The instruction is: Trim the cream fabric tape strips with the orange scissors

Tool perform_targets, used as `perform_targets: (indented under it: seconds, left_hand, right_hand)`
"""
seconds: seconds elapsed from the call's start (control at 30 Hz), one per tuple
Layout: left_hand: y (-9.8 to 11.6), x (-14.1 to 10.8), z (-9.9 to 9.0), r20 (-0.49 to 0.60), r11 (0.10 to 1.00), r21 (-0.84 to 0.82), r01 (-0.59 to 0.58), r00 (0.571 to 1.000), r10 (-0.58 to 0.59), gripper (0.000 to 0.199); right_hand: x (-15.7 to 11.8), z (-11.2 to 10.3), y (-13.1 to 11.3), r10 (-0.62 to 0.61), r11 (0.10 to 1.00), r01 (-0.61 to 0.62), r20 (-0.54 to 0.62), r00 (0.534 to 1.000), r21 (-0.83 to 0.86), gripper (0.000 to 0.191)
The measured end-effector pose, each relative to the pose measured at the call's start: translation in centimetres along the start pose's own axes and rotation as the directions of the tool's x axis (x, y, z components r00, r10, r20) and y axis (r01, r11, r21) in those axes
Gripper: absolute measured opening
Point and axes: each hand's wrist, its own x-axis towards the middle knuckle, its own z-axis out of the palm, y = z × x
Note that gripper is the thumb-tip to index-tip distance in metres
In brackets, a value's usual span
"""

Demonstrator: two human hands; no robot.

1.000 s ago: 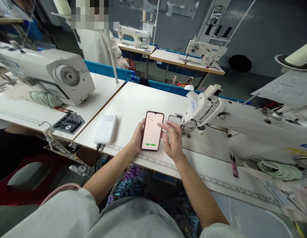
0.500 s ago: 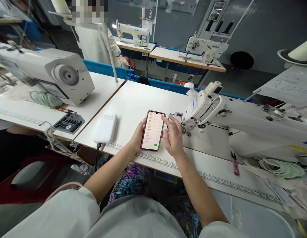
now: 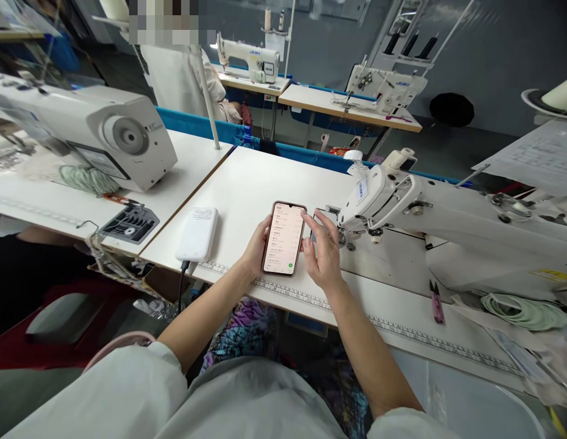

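Observation:
A smartphone (image 3: 283,239) with a lit, pinkish screen showing a list is held over the white sewing table (image 3: 260,174). My left hand (image 3: 257,249) grips it along its left side. My right hand (image 3: 323,253) is at the phone's right edge, fingers apart, with the index fingertip at the upper right of the screen. Whether that fingertip presses the glass, I cannot tell. To the left lies a white power bank (image 3: 197,234) with a black cable (image 3: 181,286) running down from it.
A sewing machine (image 3: 439,213) stands close on the right, another (image 3: 91,137) on the left. Pink-handled thread snips (image 3: 436,303) and a green coil of cord (image 3: 524,311) lie at the right. A printed ruler (image 3: 306,297) follows the table edge. A person (image 3: 178,82) sits beyond.
The list on the phone screen has shifted, and its green button has become smaller and round. Both hands keep nearly the same place; the view has moved slightly.

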Motion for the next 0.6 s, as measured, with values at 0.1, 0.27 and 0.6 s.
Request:
perform_targets:
  seconds: [0.1, 0.27, 0.6]
  left_hand:
    - [0.1, 0.1, -0.2, 0.079, 0.999, -0.042, 0.031, 0.996, -0.028, 0.057]
    - [0.3, 0.5, -0.6, -0.011, 0.997, -0.08, -0.007, 1.0, 0.006, 0.056]
    - [1.0, 0.8, -1.4, 0.104, 0.988, -0.141, -0.066, 0.991, 0.081, 0.071]
  right_hand:
    - [-0.1, -0.1, -0.2, -0.018, 0.998, 0.02, -0.032, 0.999, 0.056, 0.043]
    - [-0.1, -0.2, -0.9, -0.136, 0.975, 0.147, -0.071, 0.988, 0.168, 0.037]
    - [-0.4, 0.1, -1.6, -0.204, 0.95, 0.18, 0.074, 0.976, 0.254, 0.031]
